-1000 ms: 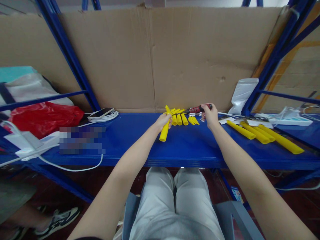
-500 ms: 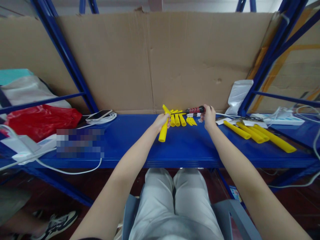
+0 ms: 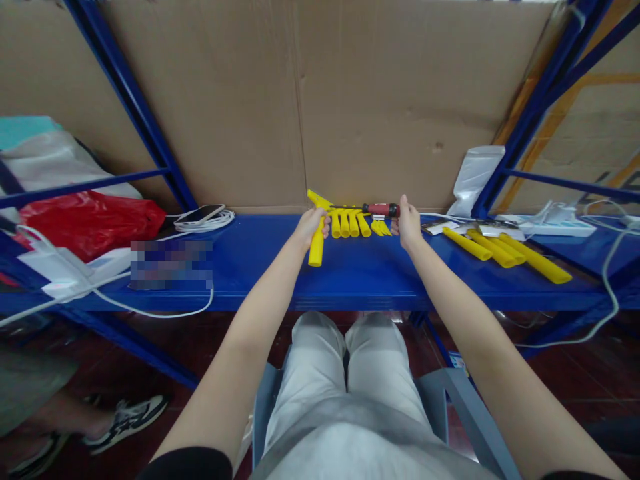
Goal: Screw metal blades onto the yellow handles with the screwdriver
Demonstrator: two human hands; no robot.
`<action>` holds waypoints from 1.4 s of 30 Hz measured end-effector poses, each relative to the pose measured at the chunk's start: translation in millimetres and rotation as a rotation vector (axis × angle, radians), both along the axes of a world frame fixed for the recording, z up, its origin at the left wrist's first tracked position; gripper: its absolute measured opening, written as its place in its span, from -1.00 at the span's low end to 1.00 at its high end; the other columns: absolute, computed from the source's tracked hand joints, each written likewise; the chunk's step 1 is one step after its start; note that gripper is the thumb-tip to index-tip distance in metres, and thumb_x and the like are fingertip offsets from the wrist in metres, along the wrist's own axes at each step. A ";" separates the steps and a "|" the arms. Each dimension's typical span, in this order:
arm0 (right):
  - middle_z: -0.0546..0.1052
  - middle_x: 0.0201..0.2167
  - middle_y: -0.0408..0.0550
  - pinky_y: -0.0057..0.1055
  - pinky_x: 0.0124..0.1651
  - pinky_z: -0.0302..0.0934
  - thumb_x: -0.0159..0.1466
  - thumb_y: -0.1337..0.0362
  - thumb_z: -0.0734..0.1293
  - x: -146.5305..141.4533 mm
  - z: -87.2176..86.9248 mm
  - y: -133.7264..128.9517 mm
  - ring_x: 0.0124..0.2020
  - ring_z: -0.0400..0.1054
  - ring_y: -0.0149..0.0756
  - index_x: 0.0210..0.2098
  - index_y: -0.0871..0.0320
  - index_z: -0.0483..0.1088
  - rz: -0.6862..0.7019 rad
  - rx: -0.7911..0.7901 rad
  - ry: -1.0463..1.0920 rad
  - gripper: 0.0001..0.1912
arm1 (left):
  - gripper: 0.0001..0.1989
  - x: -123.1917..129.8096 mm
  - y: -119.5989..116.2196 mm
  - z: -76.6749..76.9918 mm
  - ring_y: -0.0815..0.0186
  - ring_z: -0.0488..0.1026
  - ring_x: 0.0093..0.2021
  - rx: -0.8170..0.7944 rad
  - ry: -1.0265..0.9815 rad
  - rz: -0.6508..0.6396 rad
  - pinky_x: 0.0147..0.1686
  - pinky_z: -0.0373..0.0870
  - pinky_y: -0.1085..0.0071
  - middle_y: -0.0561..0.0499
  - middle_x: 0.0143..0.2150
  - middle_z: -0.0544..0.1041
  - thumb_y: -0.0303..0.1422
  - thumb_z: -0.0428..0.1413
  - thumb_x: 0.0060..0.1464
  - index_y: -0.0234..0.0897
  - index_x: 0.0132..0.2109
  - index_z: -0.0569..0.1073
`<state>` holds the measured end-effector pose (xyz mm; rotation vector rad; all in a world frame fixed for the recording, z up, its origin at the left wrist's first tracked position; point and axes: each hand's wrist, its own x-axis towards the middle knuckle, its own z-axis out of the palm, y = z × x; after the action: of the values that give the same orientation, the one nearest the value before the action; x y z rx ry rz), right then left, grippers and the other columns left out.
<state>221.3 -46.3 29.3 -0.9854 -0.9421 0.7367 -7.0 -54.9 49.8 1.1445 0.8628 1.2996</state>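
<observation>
My left hand (image 3: 310,228) is closed around a yellow plastic scraper (image 3: 315,252), its handle pointing down toward me and its wide head angled up and left. My right hand (image 3: 409,225) grips the rear end of a screwdriver (image 3: 381,209) with a red and black handle. The screwdriver lies level, and its thin shaft reaches left to the scraper's neck; exact contact at the tip is too small to tell. Behind and between the hands, several similar yellow scrapers (image 3: 353,225) lie in a row. Small yellow pointed pieces (image 3: 381,228) rest beside them, nearer my right hand.
Several yellow tubes (image 3: 535,259) lie at the right of the blue shelf (image 3: 260,267). A white pouch (image 3: 481,179) leans near the right post. At left are a phone (image 3: 201,213), a coiled white cable (image 3: 220,220) and a red bag (image 3: 95,223). Cardboard (image 3: 210,100) stands behind.
The view has tilted downward. The scraper has turned in my left hand, so its wide head shows more. My right hand's fingers have shifted on the screwdriver's end, thumb now pointing up.
</observation>
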 end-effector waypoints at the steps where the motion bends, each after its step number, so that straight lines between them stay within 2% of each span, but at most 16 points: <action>1: 0.07 -0.72 -0.37 -0.48 -0.71 -0.15 0.08 -0.32 0.33 -0.5 -1.6 -0.3 -0.75 0.00 -0.48 -0.42 0.03 0.10 -0.005 -0.004 -0.007 -0.42 | -0.85 -0.4 -0.9 -0.1 0.56 0.09 -0.80 0.000 0.001 -0.003 -0.77 0.00 0.62 0.27 -0.68 0.21 -0.52 -0.02 0.06 -0.21 -0.36 0.15; 4: 0.06 -0.73 -0.38 -0.48 -0.71 -0.14 0.07 -0.28 0.36 0.6 -2.9 -1.1 -0.76 0.00 -0.48 -0.42 0.03 0.10 -0.017 -0.013 -0.003 -0.44 | -0.83 0.3 -2.5 -1.5 0.56 0.10 -0.79 -0.014 0.035 -0.021 -0.75 0.02 0.62 0.27 -0.67 0.22 -0.51 0.01 0.06 -0.20 -0.36 0.15; 7: 0.18 -0.70 -0.38 -0.48 -0.71 -0.11 0.09 -0.15 0.39 2.7 -0.7 -1.8 -0.76 0.02 -0.50 -0.41 0.03 0.11 -0.026 0.002 0.043 -0.52 | -0.83 2.3 -2.9 -4.0 0.54 0.11 -0.80 -0.023 0.094 -0.031 -0.75 0.03 0.60 0.26 -0.67 0.23 -0.54 -0.01 0.07 -0.20 -0.37 0.15; 10: 0.29 -0.64 -0.34 -0.49 -0.72 -0.10 0.11 -0.16 0.36 3.4 -1.0 -2.4 -0.75 0.07 -0.50 -0.42 0.05 0.14 -0.014 0.031 0.060 -0.54 | -0.82 3.4 -2.4 -6.4 0.52 0.12 -0.80 -0.021 0.146 -0.024 -0.75 0.04 0.58 0.25 -0.69 0.23 -0.58 -0.10 0.10 -0.21 -0.37 0.16; 14: 0.20 -0.71 -0.33 -0.49 -0.73 -0.17 0.06 -0.26 0.36 2.1 -5.4 -3.0 -0.76 0.05 -0.50 -0.45 0.05 0.16 -0.024 0.027 -0.042 -0.46 | -0.81 3.0 -2.0 -7.7 0.52 0.14 -0.80 -0.029 0.176 -0.001 -0.74 0.05 0.58 0.25 -0.70 0.22 -0.60 -0.11 0.10 -0.21 -0.37 0.17; 20: 0.17 -0.72 -0.36 -0.49 -0.72 -0.14 0.02 -0.15 0.44 0.6 -2.2 -5.5 -0.75 0.03 -0.50 -0.42 0.05 0.17 -0.014 0.032 -0.013 -0.51 | -0.83 4.3 -4.1 -6.5 0.52 0.13 -0.80 -0.052 0.202 0.004 -0.73 0.04 0.57 0.25 -0.69 0.22 -0.56 -0.03 0.08 -0.20 -0.37 0.17; 23: 0.22 -0.69 -0.33 -0.48 -0.73 -0.15 0.04 -0.19 0.40 2.0 -1.1 -7.1 -0.75 0.04 -0.50 -0.42 0.05 0.16 0.006 0.028 0.009 -0.49 | -0.82 5.0 -3.0 -9.1 0.51 0.12 -0.80 -0.029 0.207 -0.024 -0.74 0.04 0.57 0.25 -0.69 0.21 -0.57 -0.06 0.08 -0.20 -0.38 0.16; 26: 0.14 -0.74 -0.34 -0.48 -0.73 -0.16 0.01 -0.23 0.41 3.7 -2.2 -7.7 -0.75 0.03 -0.48 -0.45 0.05 0.17 -0.016 0.024 -0.030 -0.47 | -0.82 4.8 -0.4 -13.0 0.52 0.12 -0.80 -0.024 0.214 -0.033 -0.74 0.04 0.58 0.24 -0.69 0.22 -0.57 -0.05 0.07 -0.20 -0.37 0.17; 29: 0.08 -0.77 -0.37 -0.48 -0.72 -0.16 -0.01 -0.15 0.46 4.0 -1.9 -8.0 -0.75 0.00 -0.48 -0.44 0.05 0.19 -0.015 0.019 -0.028 -0.50 | -0.83 4.4 1.0 -14.3 0.52 0.11 -0.79 -0.036 0.232 -0.033 -0.73 0.04 0.58 0.24 -0.69 0.22 -0.56 -0.02 0.06 -0.20 -0.38 0.17; 31: 0.11 -0.76 -0.37 -0.49 -0.72 -0.15 0.00 -0.11 0.46 3.5 -0.8 -8.1 -0.76 0.01 -0.48 -0.43 0.04 0.19 0.001 0.023 -0.016 -0.52 | -0.83 4.3 0.9 -13.5 0.51 0.11 -0.79 -0.039 0.240 -0.029 -0.73 0.04 0.57 0.23 -0.69 0.22 -0.56 -0.03 0.06 -0.20 -0.37 0.17; 34: 0.21 -0.73 -0.32 -0.48 -0.73 -0.15 0.04 -0.17 0.41 3.5 -0.2 -8.0 -0.75 0.06 -0.46 -0.44 0.04 0.17 0.015 0.021 -0.010 -0.52 | -0.84 4.3 0.0 -12.0 0.50 0.12 -0.78 -0.035 0.236 -0.028 -0.72 0.05 0.56 0.23 -0.69 0.22 -0.56 -0.03 0.06 -0.20 -0.36 0.18; 37: 0.15 -0.76 -0.33 -0.47 -0.73 -0.18 0.07 -0.22 0.37 5.1 -0.9 -7.5 -0.77 0.02 -0.47 -0.46 0.04 0.14 -0.010 0.016 -0.018 -0.49 | -0.83 4.6 -0.6 -12.3 0.50 0.12 -0.78 -0.037 0.234 -0.035 -0.73 0.04 0.56 0.23 -0.69 0.22 -0.56 -0.02 0.05 -0.20 -0.37 0.18; 39: 0.09 -0.78 -0.37 -0.47 -0.72 -0.18 0.07 -0.17 0.40 6.1 -0.3 -7.9 -0.78 -0.03 -0.48 -0.45 0.04 0.14 -0.023 0.014 -0.009 -0.51 | -0.83 4.9 -0.6 -12.8 0.50 0.12 -0.78 -0.039 0.239 -0.041 -0.73 0.04 0.56 0.23 -0.69 0.23 -0.57 -0.02 0.05 -0.21 -0.38 0.18; 42: 0.13 -0.76 -0.37 -0.48 -0.73 -0.17 0.07 -0.06 0.42 5.6 2.9 -10.5 -0.78 -0.01 -0.48 -0.42 0.04 0.15 -0.020 -0.001 0.015 -0.58 | -0.82 5.2 -0.2 -12.9 0.50 0.12 -0.79 -0.039 0.244 -0.046 -0.74 0.04 0.55 0.22 -0.69 0.23 -0.59 -0.06 0.05 -0.21 -0.39 0.18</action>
<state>226.9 -56.8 32.2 -0.9879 -0.9173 0.7269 -1.8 -55.1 37.0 1.3026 1.0289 1.1151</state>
